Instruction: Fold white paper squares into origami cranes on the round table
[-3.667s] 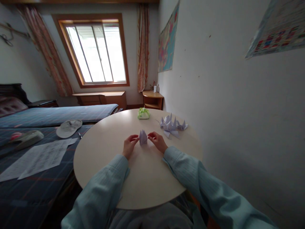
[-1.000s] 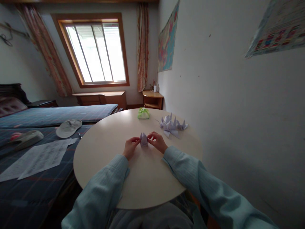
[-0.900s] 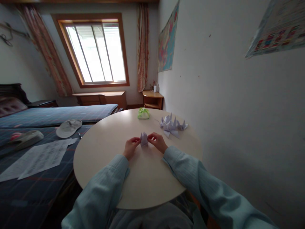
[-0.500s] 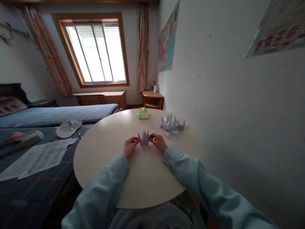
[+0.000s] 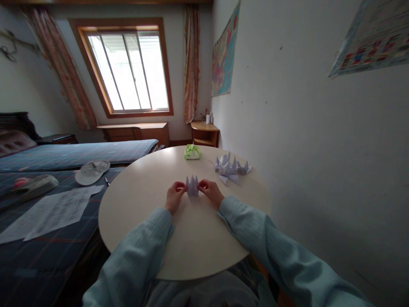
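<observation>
Between my left hand [image 5: 175,197] and right hand [image 5: 211,192] stands the folded paper [image 5: 192,187], one side pinched by each; its points, flared wider a moment ago, have drawn closer, so I judge the folds are still being shaped.

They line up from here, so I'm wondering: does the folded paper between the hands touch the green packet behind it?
Apart: the head view plainly shows pale tabletop between the folded paper and the green packet.
</observation>
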Motion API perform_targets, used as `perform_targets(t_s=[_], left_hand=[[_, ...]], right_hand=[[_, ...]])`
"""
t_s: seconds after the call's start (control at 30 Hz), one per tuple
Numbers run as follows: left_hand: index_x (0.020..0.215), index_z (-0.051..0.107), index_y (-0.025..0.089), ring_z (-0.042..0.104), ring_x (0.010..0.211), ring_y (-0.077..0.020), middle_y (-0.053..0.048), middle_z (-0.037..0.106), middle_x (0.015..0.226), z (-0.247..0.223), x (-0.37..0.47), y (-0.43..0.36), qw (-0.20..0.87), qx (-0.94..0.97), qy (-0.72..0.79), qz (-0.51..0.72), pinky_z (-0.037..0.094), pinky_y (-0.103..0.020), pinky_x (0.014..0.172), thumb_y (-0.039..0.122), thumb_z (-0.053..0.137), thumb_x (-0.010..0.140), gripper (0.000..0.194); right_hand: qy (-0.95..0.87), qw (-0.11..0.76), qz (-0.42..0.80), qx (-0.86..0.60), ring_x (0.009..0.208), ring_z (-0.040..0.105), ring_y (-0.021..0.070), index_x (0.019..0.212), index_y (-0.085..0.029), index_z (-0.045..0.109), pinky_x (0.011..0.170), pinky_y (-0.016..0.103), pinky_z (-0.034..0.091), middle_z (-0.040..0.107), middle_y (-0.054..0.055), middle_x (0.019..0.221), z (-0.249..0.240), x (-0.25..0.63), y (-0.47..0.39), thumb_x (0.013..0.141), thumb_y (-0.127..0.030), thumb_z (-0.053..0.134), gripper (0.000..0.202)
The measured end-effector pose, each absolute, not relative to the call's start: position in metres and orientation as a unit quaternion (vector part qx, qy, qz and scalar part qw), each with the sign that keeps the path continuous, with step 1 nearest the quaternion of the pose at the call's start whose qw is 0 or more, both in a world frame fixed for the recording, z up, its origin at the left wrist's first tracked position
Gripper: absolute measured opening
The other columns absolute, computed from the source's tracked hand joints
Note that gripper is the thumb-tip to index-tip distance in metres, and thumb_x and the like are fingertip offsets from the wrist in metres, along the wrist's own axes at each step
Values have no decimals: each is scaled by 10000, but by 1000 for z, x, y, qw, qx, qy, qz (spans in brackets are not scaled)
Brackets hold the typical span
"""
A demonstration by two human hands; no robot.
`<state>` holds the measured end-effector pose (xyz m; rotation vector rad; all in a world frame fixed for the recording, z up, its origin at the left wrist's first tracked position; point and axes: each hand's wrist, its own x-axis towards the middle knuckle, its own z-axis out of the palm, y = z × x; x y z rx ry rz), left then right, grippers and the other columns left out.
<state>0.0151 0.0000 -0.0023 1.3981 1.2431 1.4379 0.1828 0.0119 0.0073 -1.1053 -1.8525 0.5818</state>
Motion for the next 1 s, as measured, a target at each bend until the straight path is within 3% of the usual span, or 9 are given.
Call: perform_targets(t_s=[0.23, 0.47, 0.77, 1.0], left_hand=[[684, 536, 144, 577, 647, -134, -20, 602, 691, 0, 17, -1, 384, 556, 467, 570, 429, -242, 589, 317, 636, 565, 232], [751, 577, 140, 582, 690, -145, -44, 618, 739, 5, 20, -4, 399, 562, 467, 553, 428, -244, 587, 419, 544, 653, 297], [820, 568, 154, 573, 653, -140, -35, 620, 691, 6, 21, -9, 407, 571, 470, 536, 424, -229, 565, 392, 624, 592, 334], [735, 540, 153, 573, 639, -131, -16, 617, 656, 12, 25, -17, 457, 556, 453, 526, 415, -224, 582, 344, 666, 543, 298]], right_hand=[[-757, 429, 238, -432, 575, 551, 123, 682, -145, 620, 552, 234, 404, 632, 39, 632, 11, 183, 9, 692, -393, 536, 263], [-735, 452, 243, -443, 585, 550, 122, 692, -142, 615, 565, 235, 406, 632, 35, 646, 9, 183, 11, 683, -299, 551, 170], [-678, 510, 324, -419, 536, 525, 103, 692, -145, 565, 545, 236, 425, 592, 6, 607, 6, 184, 16, 657, -265, 535, 128], [-649, 532, 372, -397, 519, 524, 101, 684, -149, 536, 540, 242, 438, 570, -6, 573, 9, 183, 14, 620, -312, 580, 181]])
